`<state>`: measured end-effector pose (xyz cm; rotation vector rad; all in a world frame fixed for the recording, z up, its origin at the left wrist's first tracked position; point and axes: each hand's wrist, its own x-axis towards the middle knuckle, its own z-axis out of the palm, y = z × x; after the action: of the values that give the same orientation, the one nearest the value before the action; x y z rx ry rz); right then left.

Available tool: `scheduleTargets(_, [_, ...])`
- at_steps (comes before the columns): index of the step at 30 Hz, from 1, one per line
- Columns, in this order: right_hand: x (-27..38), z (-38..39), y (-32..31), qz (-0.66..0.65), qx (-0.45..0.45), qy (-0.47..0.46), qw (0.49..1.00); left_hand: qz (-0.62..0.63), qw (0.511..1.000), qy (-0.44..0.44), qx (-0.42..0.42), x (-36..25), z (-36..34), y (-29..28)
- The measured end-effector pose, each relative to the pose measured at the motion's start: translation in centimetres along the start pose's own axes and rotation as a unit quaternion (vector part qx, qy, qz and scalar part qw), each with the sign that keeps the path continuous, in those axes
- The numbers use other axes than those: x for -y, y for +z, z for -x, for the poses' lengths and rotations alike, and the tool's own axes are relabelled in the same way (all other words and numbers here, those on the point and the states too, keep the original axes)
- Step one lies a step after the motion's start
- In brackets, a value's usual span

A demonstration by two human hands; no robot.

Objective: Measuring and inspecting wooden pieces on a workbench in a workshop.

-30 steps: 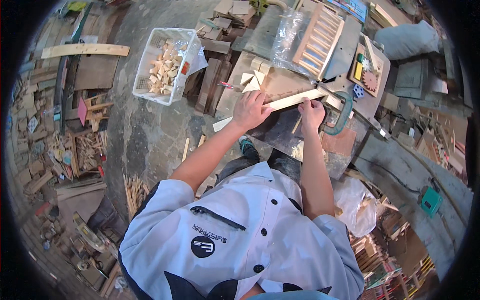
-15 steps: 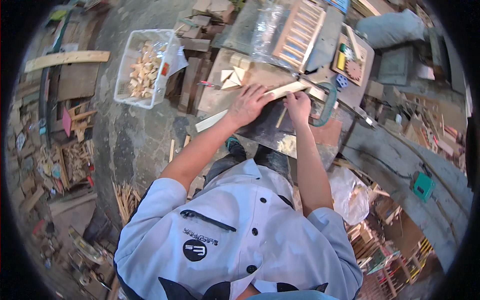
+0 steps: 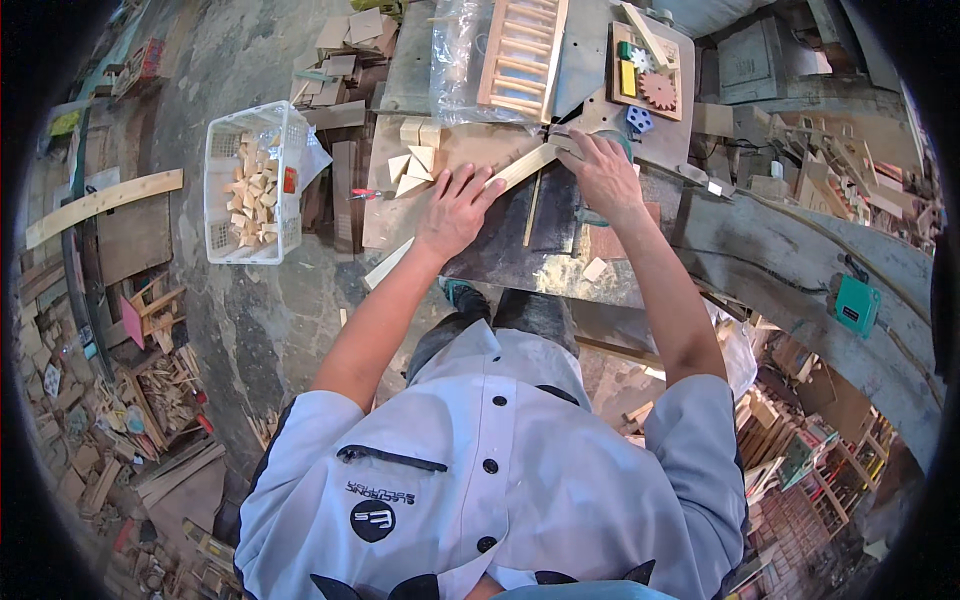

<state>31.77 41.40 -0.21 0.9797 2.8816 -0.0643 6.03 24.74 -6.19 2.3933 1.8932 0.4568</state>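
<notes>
A long pale wooden strip (image 3: 522, 168) lies slantwise over the work table, its near-left end passing under my left forearm. My left hand (image 3: 453, 215) is closed over the strip, fingers laid across it and thumb along its side. My right hand (image 3: 603, 178) has its fingers bent over the strip's far right end, beside a metal part. Behind that hand, a green clamp (image 3: 622, 143) is partly hidden. Several triangular wood blocks (image 3: 412, 168) sit beyond my left hand. A small pale wood piece (image 3: 595, 269) rests near the table's front edge by some sawdust.
A white plastic crate (image 3: 212, 200) of wood offcuts stands on the floor at left. Beyond my hands lie a slatted wooden frame (image 3: 522, 58) and a tray with toy gears (image 3: 672, 95). A red-handled tool (image 3: 366, 193) lies at the table's left edge. A green box (image 3: 857, 305) is at right.
My right hand has gone from the strip's near side to over its far end. A small wood piece now shows beside the sawdust. The whole view has shifted.
</notes>
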Motion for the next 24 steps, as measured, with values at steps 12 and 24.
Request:
scheduleTargets(12, [-1.1, -1.4, -0.2, 0.007, 0.036, 0.022, 0.999, -0.009, 1.0, 0.007, 0.004, 0.8, -1.6, 0.4])
scheduleTargets(24, [-3.7, -4.3, -0.8, 0.008, 0.026, 0.033, 0.999, -0.016, 1.0, 0.019, 0.003, 2.6, -5.2, 1.0])
